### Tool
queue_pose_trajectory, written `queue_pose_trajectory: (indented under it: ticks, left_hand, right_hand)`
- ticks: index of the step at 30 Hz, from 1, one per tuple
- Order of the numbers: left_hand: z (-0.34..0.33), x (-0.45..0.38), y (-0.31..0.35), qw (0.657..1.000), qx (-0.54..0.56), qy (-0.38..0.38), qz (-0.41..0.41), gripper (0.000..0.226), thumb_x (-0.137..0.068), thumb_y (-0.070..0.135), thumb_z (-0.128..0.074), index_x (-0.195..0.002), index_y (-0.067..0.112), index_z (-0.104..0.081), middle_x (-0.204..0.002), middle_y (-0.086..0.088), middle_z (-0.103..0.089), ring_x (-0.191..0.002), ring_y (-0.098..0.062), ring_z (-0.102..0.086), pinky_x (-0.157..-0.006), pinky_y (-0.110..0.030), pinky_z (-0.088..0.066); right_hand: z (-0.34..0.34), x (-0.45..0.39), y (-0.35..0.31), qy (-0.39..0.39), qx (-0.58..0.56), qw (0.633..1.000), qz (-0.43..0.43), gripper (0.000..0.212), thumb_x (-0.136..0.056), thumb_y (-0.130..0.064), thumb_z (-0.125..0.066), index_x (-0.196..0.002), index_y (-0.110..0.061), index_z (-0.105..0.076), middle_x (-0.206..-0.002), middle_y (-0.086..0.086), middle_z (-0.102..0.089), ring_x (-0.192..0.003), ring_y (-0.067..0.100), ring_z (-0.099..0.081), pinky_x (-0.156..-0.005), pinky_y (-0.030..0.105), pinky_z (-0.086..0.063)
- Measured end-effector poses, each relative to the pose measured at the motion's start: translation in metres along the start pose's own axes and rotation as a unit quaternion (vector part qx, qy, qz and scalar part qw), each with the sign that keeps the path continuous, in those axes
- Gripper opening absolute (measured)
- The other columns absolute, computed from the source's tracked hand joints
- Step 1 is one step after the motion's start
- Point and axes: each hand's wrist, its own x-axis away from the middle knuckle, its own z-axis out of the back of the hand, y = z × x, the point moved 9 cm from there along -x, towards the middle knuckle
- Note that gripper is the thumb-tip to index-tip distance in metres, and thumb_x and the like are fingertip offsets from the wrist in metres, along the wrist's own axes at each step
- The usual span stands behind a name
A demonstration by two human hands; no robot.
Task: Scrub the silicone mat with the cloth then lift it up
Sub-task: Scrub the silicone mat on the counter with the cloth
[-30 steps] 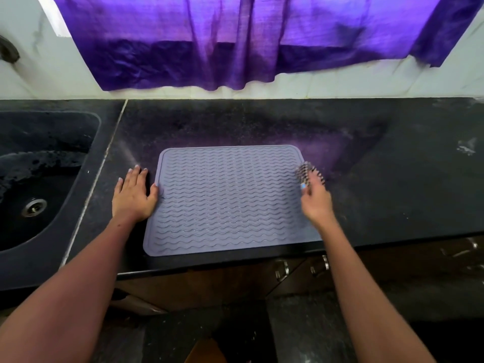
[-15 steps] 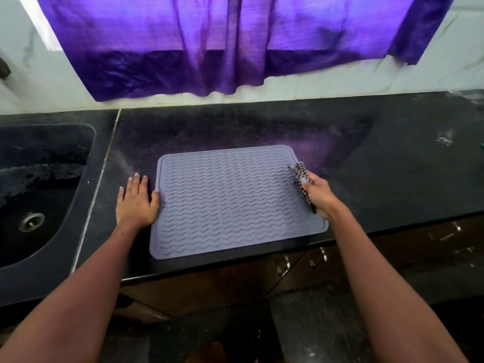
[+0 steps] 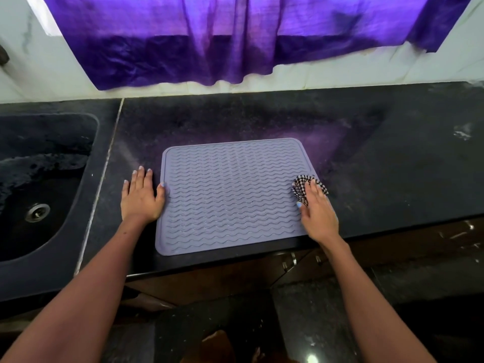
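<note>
A grey-lilac silicone mat with wavy ridges lies flat on the black counter, its near edge close to the counter's front. My left hand rests flat on the counter at the mat's left edge, fingers spread, the thumb touching the mat. My right hand presses a black-and-white checked cloth onto the mat's right edge; the cloth is bunched under my fingers and partly hidden by them.
The black stone counter stretches to the right. A dark sink with a metal drain sits at the left. A purple curtain hangs on the back wall. Cabinet doors with metal handles are below the counter.
My right hand with the cloth has turned palm down and pressed the cloth flat on the mat's right edge. My left hand has stayed in place.
</note>
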Motion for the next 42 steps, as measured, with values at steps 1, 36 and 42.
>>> queue_pose_trajectory:
  ticks: [1, 36, 42]
  left_hand:
    - [0.000, 0.000, 0.000, 1.000, 0.001, -0.001, 0.002, 0.079, -0.084, 0.052, -0.009, -0.149, 0.008, -0.020, -0.158, -0.011, -0.011, -0.147, -0.022, -0.006, -0.118, -0.040, 0.000]
    - [0.002, 0.002, 0.003, 1.000, -0.006, -0.016, -0.001, 0.061, -0.099, 0.040, -0.022, -0.150, 0.008, -0.014, -0.159, -0.010, -0.005, -0.147, -0.021, -0.001, -0.119, -0.040, 0.002]
    - [0.001, 0.001, 0.003, 1.000, -0.004, -0.005, -0.001, 0.060, -0.099, 0.038, -0.025, -0.150, 0.007, -0.016, -0.159, -0.011, -0.007, -0.147, -0.022, -0.003, -0.119, -0.041, 0.001]
  right_hand:
    - [0.003, -0.002, 0.003, -0.009, -0.050, 0.999, -0.008, 0.055, -0.097, -0.019, -0.041, -0.148, -0.016, -0.020, -0.157, -0.002, -0.013, -0.144, 0.013, -0.013, -0.116, 0.032, -0.015]
    - [-0.025, 0.015, -0.138, -0.036, -0.140, 0.989, 0.029, 0.062, -0.097, -0.010, -0.037, -0.149, -0.015, -0.006, -0.157, -0.001, 0.001, -0.146, 0.017, 0.001, -0.118, 0.031, 0.000]
    - [-0.056, 0.011, -0.142, -0.081, 0.051, 0.991, 0.090, 0.072, -0.095, -0.017, -0.040, -0.148, -0.013, 0.009, -0.156, 0.003, 0.017, -0.143, 0.014, 0.016, -0.115, 0.030, 0.011]
